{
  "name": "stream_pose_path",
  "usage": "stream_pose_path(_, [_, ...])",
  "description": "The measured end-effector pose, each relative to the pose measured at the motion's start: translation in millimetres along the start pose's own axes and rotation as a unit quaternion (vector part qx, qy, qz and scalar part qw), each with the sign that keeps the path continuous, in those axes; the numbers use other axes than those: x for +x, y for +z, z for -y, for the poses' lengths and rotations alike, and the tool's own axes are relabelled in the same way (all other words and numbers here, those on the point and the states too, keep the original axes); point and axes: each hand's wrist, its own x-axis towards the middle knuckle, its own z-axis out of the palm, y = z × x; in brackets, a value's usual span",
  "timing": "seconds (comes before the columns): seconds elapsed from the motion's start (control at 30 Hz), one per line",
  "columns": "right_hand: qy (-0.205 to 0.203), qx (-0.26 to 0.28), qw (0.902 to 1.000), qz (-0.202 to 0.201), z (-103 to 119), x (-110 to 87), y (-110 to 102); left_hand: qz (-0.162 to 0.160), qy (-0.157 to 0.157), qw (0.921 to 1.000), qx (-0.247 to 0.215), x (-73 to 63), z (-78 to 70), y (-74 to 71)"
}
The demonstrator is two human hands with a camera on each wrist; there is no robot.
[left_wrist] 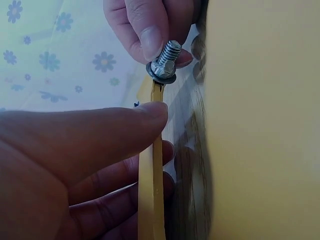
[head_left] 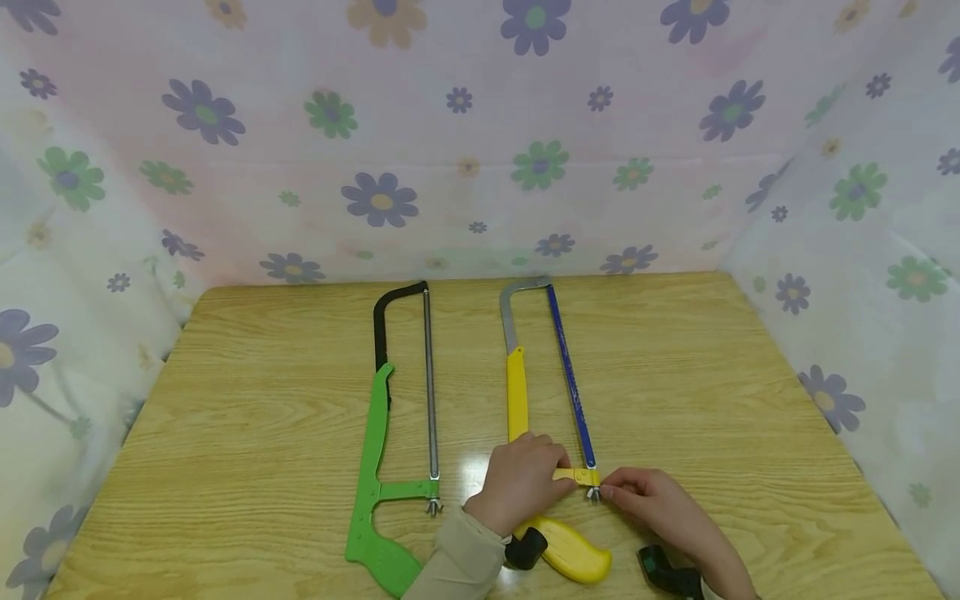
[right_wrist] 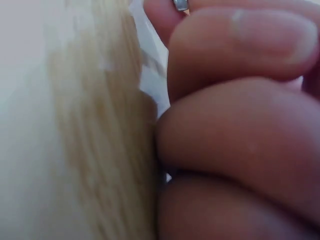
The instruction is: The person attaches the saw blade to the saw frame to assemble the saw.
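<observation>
A yellow-handled hacksaw (head_left: 517, 392) lies on the table, its blue blade (head_left: 572, 375) along the right side. My left hand (head_left: 522, 479) grips its lower crossbar, thumb on one face and fingers behind, as the left wrist view shows on the yellow bar (left_wrist: 158, 200). At the bar's end, my right hand (head_left: 660, 504) pinches the wing nut (head_left: 593, 494) below the blade. Up close, the threaded bolt (left_wrist: 171, 51) sticks out past the right thumb and fingers. Curled fingers fill most of the right wrist view, with a sliver of metal (right_wrist: 181, 4) at the top.
Left of the yellow saw lies a green hacksaw (head_left: 369, 467) with a black front frame and a grey blade (head_left: 430, 383), its wing nut (head_left: 433, 506) at the near end. Flowered cloth (head_left: 450, 125) walls the wooden table (head_left: 712, 375) at the back and sides.
</observation>
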Motion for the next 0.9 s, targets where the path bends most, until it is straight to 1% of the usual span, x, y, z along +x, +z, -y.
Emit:
stream_pose_path(0.1, [0.008,-0.003,0.9998,-0.017,0.8,0.5,1.1,0.003,-0.002,1.0000,-0.003,0.3,-0.1,-0.8])
stream_pose_path(0.27, [0.023,0.012,0.9995,-0.020,1.8,0.9,1.6,0.005,-0.003,1.0000,-0.003,0.3,0.0,-1.0])
stream_pose_path(0.9, [0.009,-0.002,0.9999,-0.008,2.6,-0.9,-0.2,0.007,-0.002,0.9999,-0.008,-0.1,0.3,-1.5])
